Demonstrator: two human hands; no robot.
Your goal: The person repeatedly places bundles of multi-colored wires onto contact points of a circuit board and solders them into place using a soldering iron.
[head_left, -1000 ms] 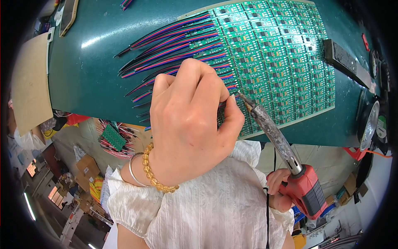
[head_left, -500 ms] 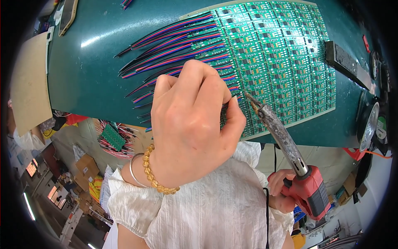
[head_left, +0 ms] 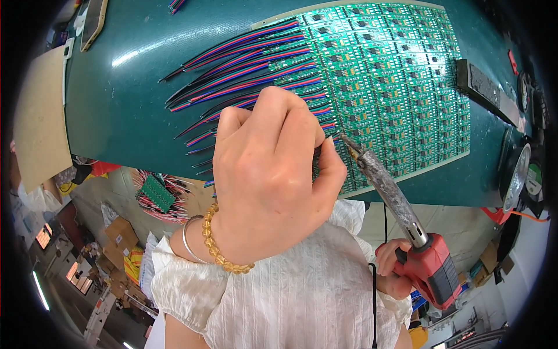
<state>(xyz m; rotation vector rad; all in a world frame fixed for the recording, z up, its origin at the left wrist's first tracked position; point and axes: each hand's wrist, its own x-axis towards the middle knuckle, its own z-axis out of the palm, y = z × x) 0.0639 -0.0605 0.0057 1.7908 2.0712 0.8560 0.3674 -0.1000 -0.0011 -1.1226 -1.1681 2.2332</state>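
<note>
A green circuit board panel [head_left: 395, 87] of many small repeated units lies on the table. Rows of black, red and blue wires [head_left: 244, 58] stretch leftward from its left side. My left hand [head_left: 273, 157] is closed in a pinch over the panel's lower left edge, its thumb and finger on a thin wire mostly hidden by the hand. In my right hand [head_left: 395, 270], at the lower right, is the red handle of a soldering iron [head_left: 392, 195]. Its dark tip points up and left, just right of my left fingertips, at the row of solder pads.
A dark rectangular block [head_left: 487, 92] sits right of the panel, beside a round metal dish [head_left: 517, 177]. A phone [head_left: 95, 23] lies at the far left on the green table [head_left: 122, 116]. Below the table edge is a bundle of wired green boards [head_left: 157, 193].
The soldering iron's tip has shifted slightly left and down, closer to my left fingertips. My left hand has barely moved and keeps its pinch.
</note>
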